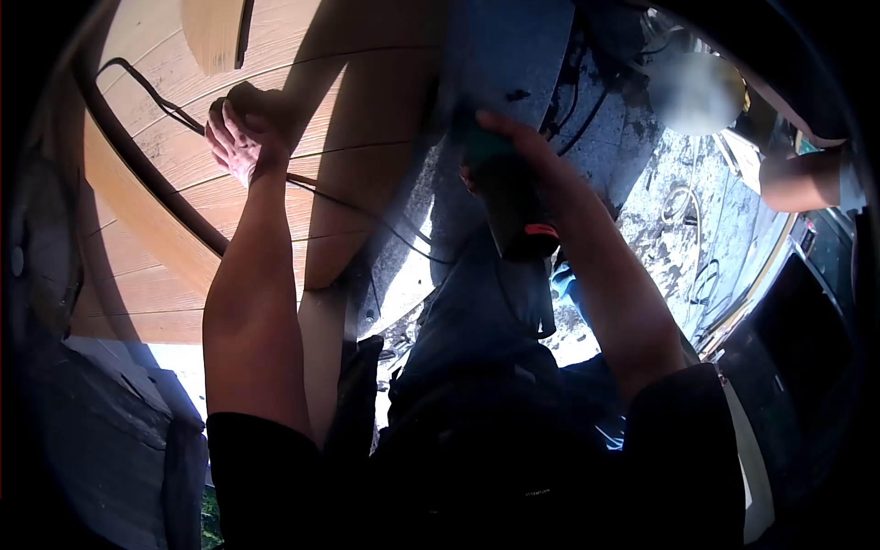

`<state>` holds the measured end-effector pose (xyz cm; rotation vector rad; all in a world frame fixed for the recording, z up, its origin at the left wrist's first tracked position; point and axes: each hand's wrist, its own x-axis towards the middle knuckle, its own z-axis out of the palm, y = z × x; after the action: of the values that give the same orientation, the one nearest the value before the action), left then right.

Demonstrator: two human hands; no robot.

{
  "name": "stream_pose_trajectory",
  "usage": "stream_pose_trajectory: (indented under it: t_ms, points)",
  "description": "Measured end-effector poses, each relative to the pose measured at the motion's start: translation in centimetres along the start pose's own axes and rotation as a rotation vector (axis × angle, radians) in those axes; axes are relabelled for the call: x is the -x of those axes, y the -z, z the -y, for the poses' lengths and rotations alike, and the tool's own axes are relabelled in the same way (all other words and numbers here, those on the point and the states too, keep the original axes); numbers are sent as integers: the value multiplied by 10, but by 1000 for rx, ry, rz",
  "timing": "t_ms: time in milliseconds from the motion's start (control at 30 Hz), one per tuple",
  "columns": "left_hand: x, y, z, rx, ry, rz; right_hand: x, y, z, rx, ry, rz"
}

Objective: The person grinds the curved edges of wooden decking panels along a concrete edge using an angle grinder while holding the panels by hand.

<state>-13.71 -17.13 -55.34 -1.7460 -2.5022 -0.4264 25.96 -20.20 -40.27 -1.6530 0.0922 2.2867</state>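
My left hand (238,142) is over the tan wooden planks, its fingers curled around a black cord (151,92). The cord makes a loop on the hand's far left side and comes out again below the wrist, running right across the planks. In my right hand (541,165) is a cordless power tool (513,206), dark green and black with a red accent near its lower end. Deep shadow hides the tool's front end, so its exact kind cannot be made out. It is held above my legs, right of the planks' edge.
The planked wooden surface (367,101) has a curved raised edge (147,197) on the left. A loose wood piece (211,32) lies at its top. Another person's arm (802,179) shows at the right. Cables and debris lie on the stained floor (674,192).
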Motion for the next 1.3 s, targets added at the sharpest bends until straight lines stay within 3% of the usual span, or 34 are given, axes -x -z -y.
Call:
stream_pose_trajectory:
  t_ms: [233, 300, 700, 1300]
  points:
    - [1, 4, -1, -25, 15, 37, -2, -2, -26, -146, -54, 118]
    - [1, 2, 1, -35, 27, 48, 7, -10, -33, -173, -87, 26]
    - [2, 8, -4, 35, 13, 13, 11, -13, -56, -122, -147, 0]
    - [0, 6, -2, -44, 27, 4, 13, -18, -85, -146, -183, 69]
